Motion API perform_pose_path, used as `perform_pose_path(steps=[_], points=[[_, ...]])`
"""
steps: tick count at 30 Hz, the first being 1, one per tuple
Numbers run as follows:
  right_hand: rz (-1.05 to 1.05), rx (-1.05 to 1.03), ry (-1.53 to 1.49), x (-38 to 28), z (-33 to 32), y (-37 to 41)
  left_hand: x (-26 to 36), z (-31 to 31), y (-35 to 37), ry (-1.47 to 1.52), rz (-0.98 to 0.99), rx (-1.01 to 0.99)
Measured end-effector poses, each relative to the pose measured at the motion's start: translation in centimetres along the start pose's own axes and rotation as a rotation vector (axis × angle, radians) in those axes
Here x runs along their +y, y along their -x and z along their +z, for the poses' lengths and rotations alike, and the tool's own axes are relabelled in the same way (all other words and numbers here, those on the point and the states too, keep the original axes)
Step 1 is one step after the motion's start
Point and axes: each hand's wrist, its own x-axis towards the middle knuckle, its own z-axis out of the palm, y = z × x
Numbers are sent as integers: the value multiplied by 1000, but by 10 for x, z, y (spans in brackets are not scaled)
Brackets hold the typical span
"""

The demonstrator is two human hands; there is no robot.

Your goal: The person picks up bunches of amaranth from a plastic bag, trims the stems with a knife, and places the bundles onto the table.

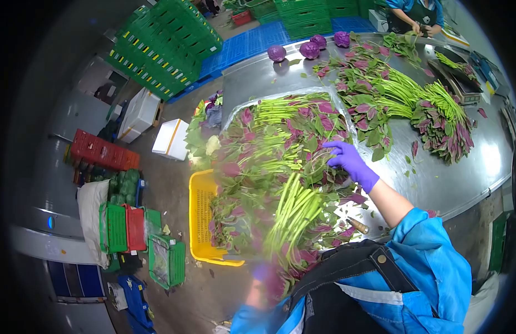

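Note:
My left hand, in a purple glove and partly smeared, is low in the head view, closed on a bunch of red amaranth. The bunch's pale green stems point up and away from me; its leaves lie near my torso. My right hand, also purple-gloved, reaches over the right side of a large amaranth pile. Its fingers are apart and I see nothing gripped, though leaves lie right beside the fingertips. A wooden handle lies below my right hand; whatever it belongs to is hidden.
More amaranth bunches lie on the steel table, with purple cabbages at its far edge. A yellow basket stands left of the pile. Green crates are stacked behind. A co-worker's hands show at top right.

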Motion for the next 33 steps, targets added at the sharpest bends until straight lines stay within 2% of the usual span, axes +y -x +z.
perform_pose_path(steps=[2, 4, 5, 7, 9, 11, 12, 13, 16, 19, 21, 23, 24, 25, 27, 28, 30, 31, 33], points=[[-7, -13, -55, -5, -3, 1, 1, 0, 0, -3, -5, 1], [57, -288, 224, -10, 3, 10, 0, 2, 2, -6, -3, 8], [57, -286, 225, -17, 12, 19, 0, 2, 3, -5, -3, 6], [97, -448, 60, -24, 40, 43, -3, 4, 5, -8, -6, 10], [218, -834, -240, 4, 53, 44, -4, 5, 6, -11, -13, 18], [523, -781, -813, 45, 69, 55, -5, 6, 8, -12, -17, 22], [504, -848, -972, 59, 72, 59, -6, 6, 9, -13, -19, 29], [506, -847, -974, 67, 76, 59, -8, 6, 10, -12, -22, 30], [438, -621, -1046, 74, 80, 60, -11, 7, 16, -4, -27, 40], [325, -610, -1169, 54, 77, 66, -14, 7, 20, 3, -29, 53], [317, -661, -1152, 71, 74, 72, -16, 7, 23, 9, -25, 59], [402, -526, -1218, 84, 76, 83, -18, 6, 25, 10, -26, 61], [410, -520, -1267, 113, 72, 80, -19, 6, 26, 13, -21, 67], [413, -523, -1265, 114, 70, 86, -19, 6, 27, 14, -19, 71], [592, -407, -1051, 116, 69, 95, -19, 5, 27, 11, -20, 73], [593, -407, -1052, 111, 71, 99, -20, 6, 27, 15, -21, 73], [551, -731, -935, 93, 84, 108, -19, 6, 26, 10, -27, 71], [550, -729, -935, 81, 92, 105, -19, 7, 25, 7, -29, 67], [49, -684, -582, 53, 103, 89, -19, 7, 25, 6, -27, 69]])
